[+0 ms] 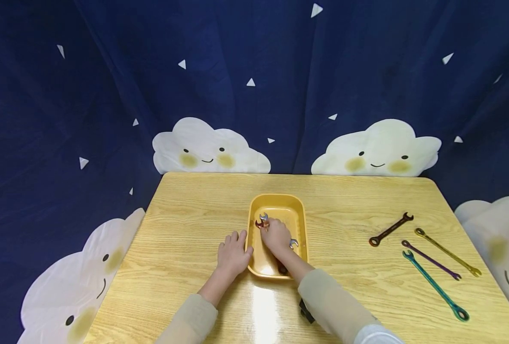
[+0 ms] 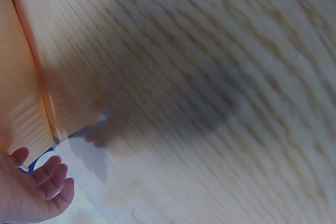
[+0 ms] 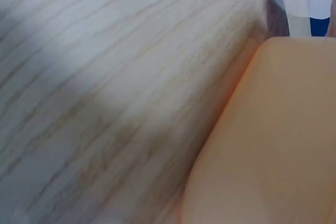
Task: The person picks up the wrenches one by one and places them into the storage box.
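A yellow-orange plastic tray [image 1: 276, 198] stands on the wooden table with wrenches inside. My right hand [image 1: 276, 236] reaches down into it, fingers curled at a red-brown wrench [image 1: 259, 224], whose open end sticks out past the fingertips. Just beyond that shows the open jaw of a silver wrench [image 1: 264, 216]. Another silver wrench end [image 1: 294, 242] lies right of the hand, and a dark ring end [image 1: 282, 269] shows under the wrist; the hand hides the shafts. My left hand [image 1: 232, 253] lies with fingers extended beside the tray's left side, thumb at the rim.
On the right of the table lie a dark red-brown wrench [image 1: 391, 230], a gold wrench [image 1: 448, 252], a purple wrench [image 1: 430, 260] and a larger teal wrench [image 1: 436, 285], apart from one another. A dark blue curtain [image 1: 245, 43] with clouds hangs behind the table.
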`<state>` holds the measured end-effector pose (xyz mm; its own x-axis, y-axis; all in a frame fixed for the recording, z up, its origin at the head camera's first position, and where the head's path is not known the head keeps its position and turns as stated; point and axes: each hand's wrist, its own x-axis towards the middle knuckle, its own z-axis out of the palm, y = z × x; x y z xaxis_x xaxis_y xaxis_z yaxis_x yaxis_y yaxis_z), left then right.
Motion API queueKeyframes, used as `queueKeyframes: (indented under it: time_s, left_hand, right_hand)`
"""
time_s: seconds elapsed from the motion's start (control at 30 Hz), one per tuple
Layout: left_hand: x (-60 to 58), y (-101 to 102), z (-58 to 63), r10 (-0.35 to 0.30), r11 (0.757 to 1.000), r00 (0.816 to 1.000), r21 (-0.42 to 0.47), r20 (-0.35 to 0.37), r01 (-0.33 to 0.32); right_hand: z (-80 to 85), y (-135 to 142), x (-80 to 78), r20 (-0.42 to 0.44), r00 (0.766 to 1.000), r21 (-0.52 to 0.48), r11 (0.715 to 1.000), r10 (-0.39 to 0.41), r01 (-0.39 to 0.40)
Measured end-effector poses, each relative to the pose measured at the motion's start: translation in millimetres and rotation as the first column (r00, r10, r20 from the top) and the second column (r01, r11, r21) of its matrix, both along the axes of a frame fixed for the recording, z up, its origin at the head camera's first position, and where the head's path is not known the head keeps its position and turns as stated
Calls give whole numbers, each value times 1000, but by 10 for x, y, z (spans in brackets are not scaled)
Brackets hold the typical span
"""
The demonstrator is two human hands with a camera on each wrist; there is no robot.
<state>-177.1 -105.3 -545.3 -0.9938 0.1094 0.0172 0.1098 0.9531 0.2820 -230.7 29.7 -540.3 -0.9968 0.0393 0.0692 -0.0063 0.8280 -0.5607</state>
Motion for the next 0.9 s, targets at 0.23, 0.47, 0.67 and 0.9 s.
queueKeyframes:
  time_s: [0.23, 0.47, 0.67, 0.9]
  left_hand:
    - [-13, 0, -5, -3, 1000, 1000, 13, 4, 3]
    - [-11, -4, 5, -3, 1000, 1000, 12, 13, 3]
    - [-1, -1, 24, -1, 1000, 1000, 26, 17, 0]
    - [3, -1, 12, -2, 1000, 1000, 26, 28, 1]
  right_hand:
    - [70, 85, -15, -91, 994, -61, 996, 60, -66]
    - [170, 163, 13, -121, 990, -133, 987, 74, -90]
    - [211, 236, 14, -207, 977, -223, 970, 46, -93]
    - [211, 368, -35, -310, 951, -291, 951, 12, -107]
